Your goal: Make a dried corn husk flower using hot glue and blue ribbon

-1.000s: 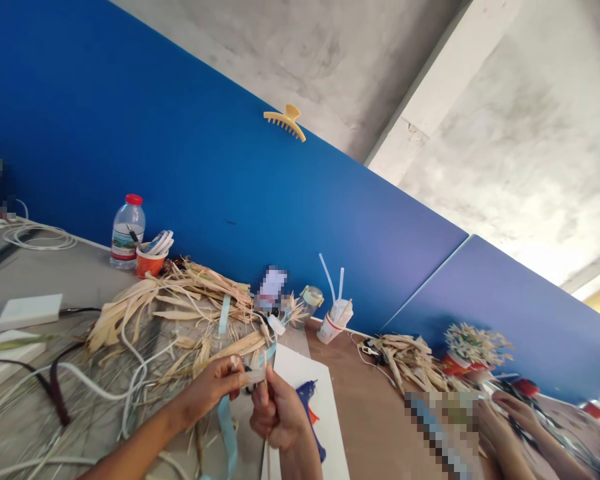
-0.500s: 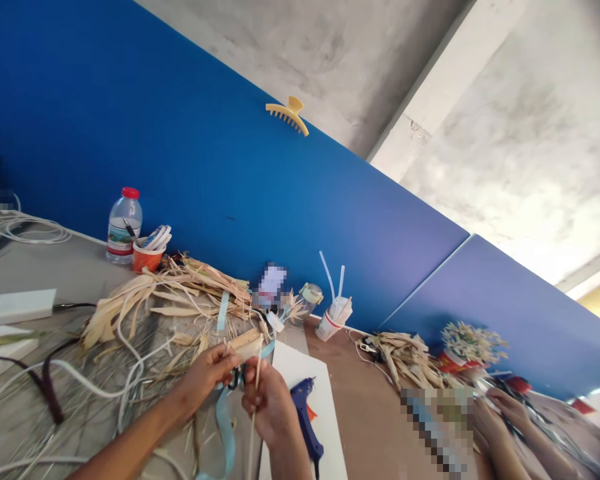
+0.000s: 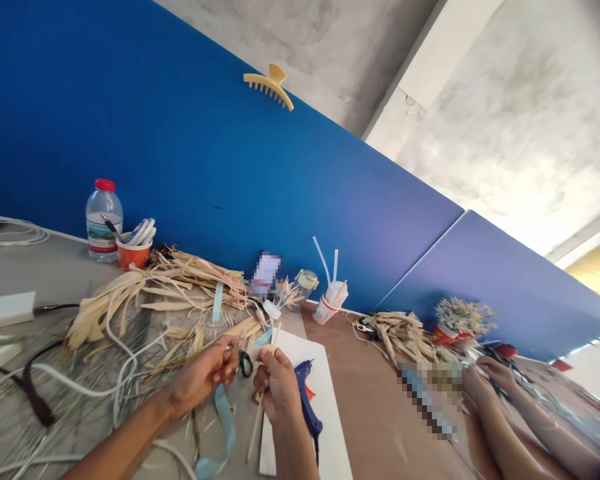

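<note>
My right hand (image 3: 280, 383) is closed around a thin pale stick (image 3: 254, 433), which slants down past the fingers. To its left, my left hand (image 3: 215, 367) has its fingers pinched together, and what they hold is too small to make out. A black ring-shaped handle (image 3: 246, 364) shows between the two hands, close to the left fingertips; whether it is touched I cannot tell. Dried corn husks (image 3: 180, 293) lie heaped behind my hands. Below the left hand a light blue ribbon (image 3: 224, 427) curls down.
A blue glue gun (image 3: 307, 407) lies on a white board (image 3: 330, 427) right of my right hand. White cables (image 3: 70, 377) loop at left. A bottle (image 3: 104, 227), an orange cup (image 3: 133, 253) and a straw cup (image 3: 326, 310) stand by the blue partition (image 3: 180, 133). Another person's hands (image 3: 485, 387) work at right.
My hands have moved a little apart. The pale husk strip between them no longer shows clearly, and more of the black handle is visible. The view has shifted slightly.
</note>
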Available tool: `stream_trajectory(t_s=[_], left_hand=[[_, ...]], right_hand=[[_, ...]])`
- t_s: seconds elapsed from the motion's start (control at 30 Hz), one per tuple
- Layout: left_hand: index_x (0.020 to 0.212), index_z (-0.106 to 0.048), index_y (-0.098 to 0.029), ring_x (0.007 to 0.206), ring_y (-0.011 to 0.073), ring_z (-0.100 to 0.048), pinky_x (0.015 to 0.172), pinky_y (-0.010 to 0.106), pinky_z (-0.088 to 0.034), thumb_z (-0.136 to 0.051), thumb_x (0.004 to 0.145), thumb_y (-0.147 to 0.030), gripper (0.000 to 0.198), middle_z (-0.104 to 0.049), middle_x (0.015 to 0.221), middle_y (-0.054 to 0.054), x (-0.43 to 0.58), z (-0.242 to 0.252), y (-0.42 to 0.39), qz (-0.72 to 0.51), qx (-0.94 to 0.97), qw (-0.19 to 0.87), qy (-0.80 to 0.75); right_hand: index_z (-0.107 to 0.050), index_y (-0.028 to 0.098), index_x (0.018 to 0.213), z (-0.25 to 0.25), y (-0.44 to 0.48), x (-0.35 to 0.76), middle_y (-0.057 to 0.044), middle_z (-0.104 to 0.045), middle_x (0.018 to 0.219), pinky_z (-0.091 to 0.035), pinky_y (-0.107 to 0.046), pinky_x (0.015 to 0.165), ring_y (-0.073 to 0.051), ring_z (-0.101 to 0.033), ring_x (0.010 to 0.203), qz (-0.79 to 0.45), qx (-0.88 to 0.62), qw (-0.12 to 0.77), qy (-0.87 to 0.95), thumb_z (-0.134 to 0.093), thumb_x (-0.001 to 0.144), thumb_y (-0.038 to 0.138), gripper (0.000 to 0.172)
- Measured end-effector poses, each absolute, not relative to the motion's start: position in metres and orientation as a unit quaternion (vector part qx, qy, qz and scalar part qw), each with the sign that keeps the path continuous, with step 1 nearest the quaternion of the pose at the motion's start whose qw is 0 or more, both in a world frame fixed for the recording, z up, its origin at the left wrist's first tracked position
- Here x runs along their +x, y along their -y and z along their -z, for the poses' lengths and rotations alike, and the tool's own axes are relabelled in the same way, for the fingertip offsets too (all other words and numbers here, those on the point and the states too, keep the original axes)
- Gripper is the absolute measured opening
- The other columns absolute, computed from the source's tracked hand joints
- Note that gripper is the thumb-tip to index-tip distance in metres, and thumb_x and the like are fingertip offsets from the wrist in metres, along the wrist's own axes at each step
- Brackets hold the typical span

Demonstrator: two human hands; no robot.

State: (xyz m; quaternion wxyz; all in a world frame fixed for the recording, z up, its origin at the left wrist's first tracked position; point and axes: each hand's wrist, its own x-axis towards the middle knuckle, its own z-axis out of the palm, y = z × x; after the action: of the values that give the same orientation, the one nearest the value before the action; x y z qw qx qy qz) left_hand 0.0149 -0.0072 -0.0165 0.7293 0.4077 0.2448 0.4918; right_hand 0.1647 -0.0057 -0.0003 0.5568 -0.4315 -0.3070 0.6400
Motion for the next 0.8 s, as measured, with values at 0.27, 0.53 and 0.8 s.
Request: stream_trajectory(t_s=[0.27,0.53,0.8], left_hand=[[0.075,-0.052,-0.018,0.054,0.0087,-0.033,0.055,0.023,-0.033,-0.067,0.076,-0.042,0.029,-0.043,0.057,-0.005,0.017,0.018,0.009,-0.495,0.384,0.73,-0.272],[0.088,-0.052,-0.018,0.051,0.0069,-0.03,0.055,0.021,-0.031,-0.07,0.075,-0.041,0.031,-0.04,0.053,-0.008,0.017,0.016,0.012,-0.461,0.368,0.765,-0.26],[0.089,-0.054,-0.017,0.046,0.0057,-0.027,0.052,0.02,-0.031,-0.07,0.076,-0.037,0.029,-0.04,0.05,-0.008,0.017,0.017,0.011,-0.44,0.347,0.786,-0.261]], right_hand=[[-0.046,0.018,0.062,0.002,0.006,0.163,0.012,-0.04,0.04,-0.016,-0.017,0.035,0.0,-0.023,0.031,-0.654,-0.407,0.548,0.326,-0.076,0.057,0.039,0.037],[-0.048,0.017,0.063,-0.002,0.01,0.157,0.009,-0.047,0.045,-0.013,-0.018,0.036,0.0,-0.024,0.031,-0.637,-0.422,0.549,0.338,-0.07,0.06,0.036,0.029],[-0.048,0.018,0.064,-0.004,0.015,0.152,0.01,-0.044,0.046,-0.014,-0.019,0.037,-0.001,-0.025,0.033,-0.625,-0.433,0.547,0.35,-0.064,0.061,0.031,0.021]])
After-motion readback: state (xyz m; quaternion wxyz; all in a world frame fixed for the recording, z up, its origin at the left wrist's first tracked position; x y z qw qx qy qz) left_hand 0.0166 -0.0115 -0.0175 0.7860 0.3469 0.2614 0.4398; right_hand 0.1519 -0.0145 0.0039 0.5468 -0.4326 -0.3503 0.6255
